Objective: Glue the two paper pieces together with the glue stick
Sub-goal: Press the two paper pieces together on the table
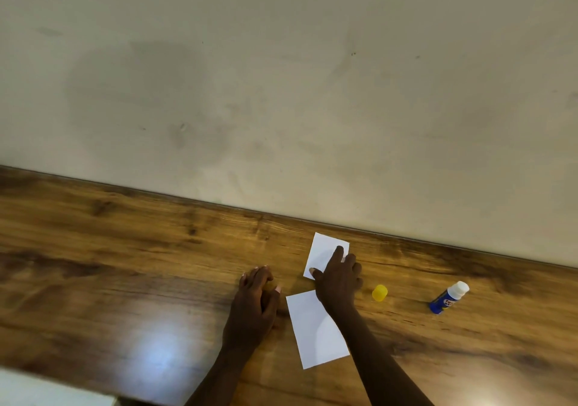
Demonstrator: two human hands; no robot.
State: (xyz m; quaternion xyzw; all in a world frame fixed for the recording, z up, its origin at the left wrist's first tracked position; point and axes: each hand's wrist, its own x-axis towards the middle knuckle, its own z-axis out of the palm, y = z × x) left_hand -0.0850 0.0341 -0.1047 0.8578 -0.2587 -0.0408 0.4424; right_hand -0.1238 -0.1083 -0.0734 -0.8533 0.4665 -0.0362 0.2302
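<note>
I count two white paper pieces on the wooden tabletop (125, 249). The far paper piece (325, 251) lies under my right hand (337, 276), whose spread fingers press flat on its near edge, gripping nothing. The near paper piece (312, 327) sits apart from the first, between my two forearms, partly hidden by the right one. My left hand (255, 299) rests loosely curled on the wood just left of it, holding nothing. Right of my right hand sits one yellow cap (379, 292), and farther right one uncapped blue glue stick (448, 297) lying on its side.
</note>
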